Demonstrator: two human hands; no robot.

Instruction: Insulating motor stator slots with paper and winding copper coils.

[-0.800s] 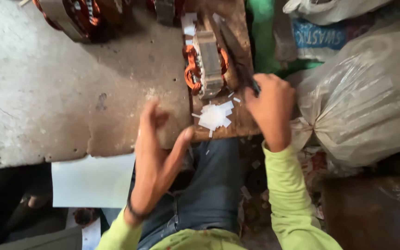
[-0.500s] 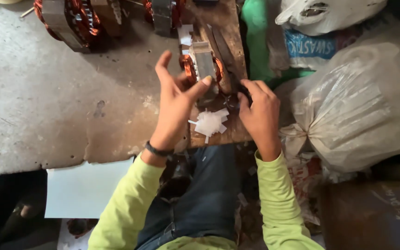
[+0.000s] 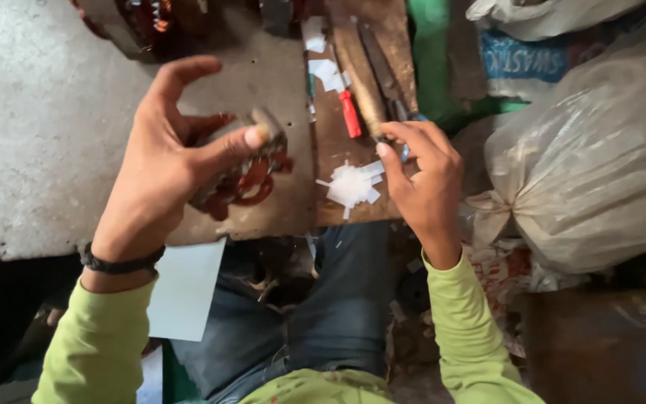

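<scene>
My left hand (image 3: 166, 161) grips a motor stator (image 3: 252, 168) with copper-coloured windings and holds it just above the near edge of the grey bench (image 3: 46, 142). My right hand (image 3: 424, 176) rests on the wooden board (image 3: 338, 150), its fingertips pinched on the end of a wooden-handled tool (image 3: 364, 86) that lies along the board. A small heap of white paper scraps (image 3: 351, 185) lies on the board between the two hands. A red-handled tool (image 3: 350, 114) lies beside the wooden handle.
More wound stators (image 3: 151, 22) stand at the far edge of the bench. Bulging plastic sacks (image 3: 600, 164) are piled at the right. A green object (image 3: 431, 52) stands beyond the board. A white sheet (image 3: 185, 288) hangs below the bench edge by my knees.
My left hand rose from below the bench, took the stator off the board and carried it left and nearer to me. My right hand stayed at the tool on the board.
</scene>
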